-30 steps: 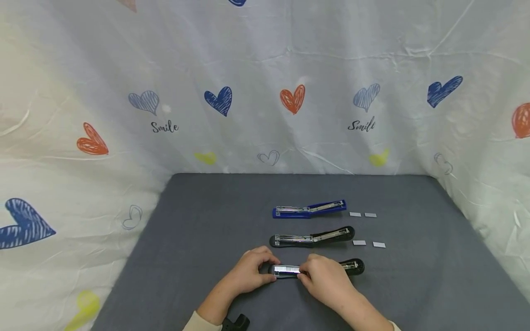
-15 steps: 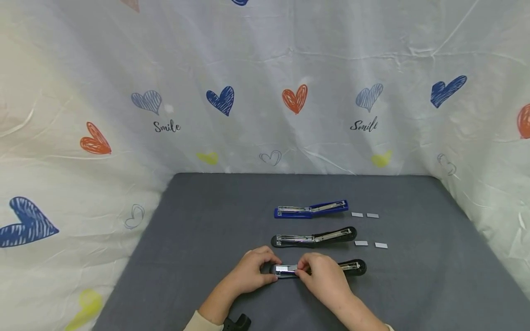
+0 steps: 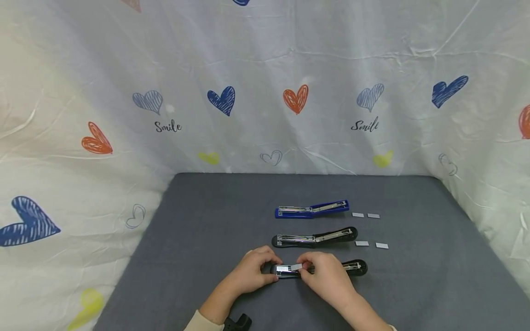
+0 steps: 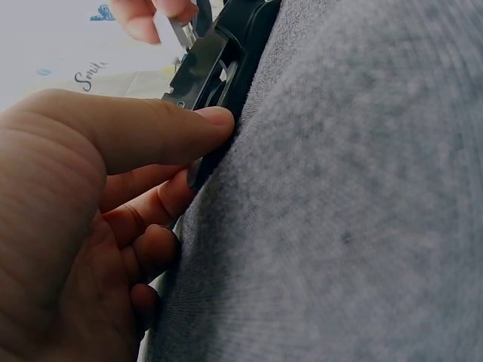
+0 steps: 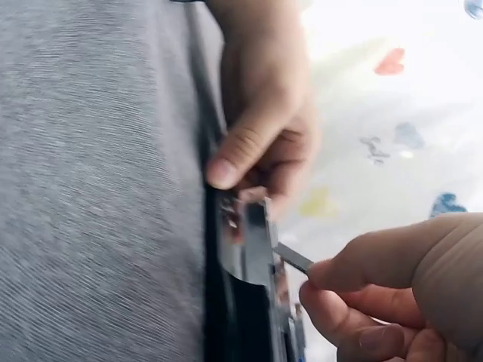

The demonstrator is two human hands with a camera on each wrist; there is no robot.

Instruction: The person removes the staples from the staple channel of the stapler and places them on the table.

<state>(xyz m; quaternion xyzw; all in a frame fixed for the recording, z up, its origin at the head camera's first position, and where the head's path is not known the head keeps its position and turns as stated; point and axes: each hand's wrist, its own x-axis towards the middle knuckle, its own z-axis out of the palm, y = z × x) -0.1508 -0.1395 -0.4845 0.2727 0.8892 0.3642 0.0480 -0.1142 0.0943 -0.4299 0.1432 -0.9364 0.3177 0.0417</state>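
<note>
An opened black stapler lies nearest me on the grey table, its metal channel facing up. My left hand holds its left end between thumb and fingers; the left wrist view shows the thumb on the stapler's edge. Between thumb and fingertips my right hand pinches a short strip of staples, tilted over the channel. In the right wrist view the strip slants beside the shiny metal channel. My right hand hides the stapler's middle.
Behind lie another opened black stapler and an opened blue stapler. Two staple strips sit right of each, such as one by the black stapler and one by the blue. A white heart-print curtain hangs behind the table.
The staple strip in my right fingers has tilted up from the channel and shifted slightly right. My left hand keeps its hold on the stapler's end. The head view has shifted slightly.
</note>
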